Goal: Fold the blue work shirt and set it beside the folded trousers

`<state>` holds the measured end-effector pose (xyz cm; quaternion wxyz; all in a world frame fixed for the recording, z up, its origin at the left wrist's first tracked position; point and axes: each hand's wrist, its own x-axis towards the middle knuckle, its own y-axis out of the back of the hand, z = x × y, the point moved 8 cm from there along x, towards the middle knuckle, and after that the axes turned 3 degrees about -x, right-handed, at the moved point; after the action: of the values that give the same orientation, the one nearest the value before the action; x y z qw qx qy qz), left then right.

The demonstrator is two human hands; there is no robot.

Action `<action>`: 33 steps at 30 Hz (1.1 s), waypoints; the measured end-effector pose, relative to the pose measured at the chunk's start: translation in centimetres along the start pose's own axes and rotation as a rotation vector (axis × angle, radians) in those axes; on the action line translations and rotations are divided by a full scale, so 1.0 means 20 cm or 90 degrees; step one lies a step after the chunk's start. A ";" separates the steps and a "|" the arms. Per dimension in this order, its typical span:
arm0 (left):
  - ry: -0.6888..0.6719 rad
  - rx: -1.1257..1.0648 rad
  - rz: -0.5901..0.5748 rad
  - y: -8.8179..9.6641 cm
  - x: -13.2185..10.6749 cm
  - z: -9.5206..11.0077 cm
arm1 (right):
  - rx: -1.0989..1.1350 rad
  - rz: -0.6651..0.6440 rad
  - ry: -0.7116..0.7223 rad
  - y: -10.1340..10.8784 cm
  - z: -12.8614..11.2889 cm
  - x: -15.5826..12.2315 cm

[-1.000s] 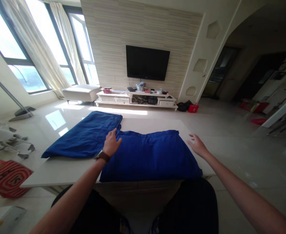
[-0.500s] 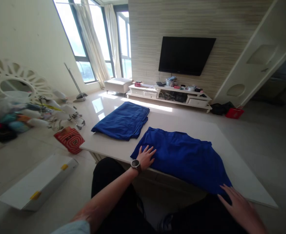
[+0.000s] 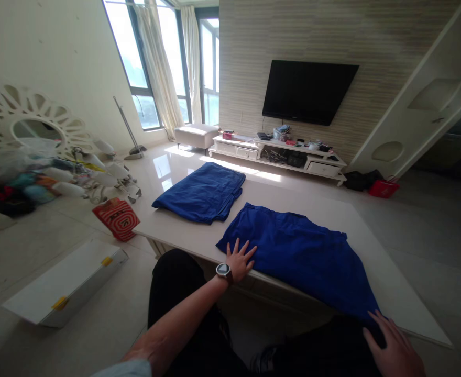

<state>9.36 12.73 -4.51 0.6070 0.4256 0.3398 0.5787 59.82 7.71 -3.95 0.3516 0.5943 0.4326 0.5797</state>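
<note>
A blue cloth [image 3: 301,254] lies spread flat along the near edge of a pale low table [image 3: 332,214]. My left hand [image 3: 240,259], with a watch on the wrist, rests flat with fingers spread on the cloth's near left corner. My right hand [image 3: 393,345] lies fingers apart at the cloth's near right corner, by the table's edge. A second blue cloth [image 3: 202,191], folded thick, sits on the table's far left part, apart from both hands.
A red patterned bag [image 3: 117,218] and a long white box [image 3: 63,283] lie on the floor to the left. Clutter and a round white mirror [image 3: 22,131] stand by the left wall. A TV [image 3: 309,91] and its white stand [image 3: 281,154] are beyond the table.
My view swung left and lower. My left hand slid from the cloth's far left edge to its near left corner; my right hand came from the far right to the near right corner.
</note>
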 end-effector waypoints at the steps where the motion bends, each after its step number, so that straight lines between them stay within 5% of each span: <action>1: -0.004 0.004 0.003 0.00 0.02 0.00 | 0.004 0.006 -0.005 0.01 0.00 0.00; 11: -0.024 0.025 0.021 0.02 0.08 -0.01 | 0.005 -0.003 -0.136 0.11 -0.04 -0.02; 33: -0.018 0.049 0.042 0.04 0.04 0.00 | 0.044 -0.005 -0.136 0.08 -0.01 -0.04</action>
<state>9.10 13.60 -3.73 0.5755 0.4680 0.3391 0.5786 59.85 6.40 -2.65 0.3772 0.6631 0.4148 0.4960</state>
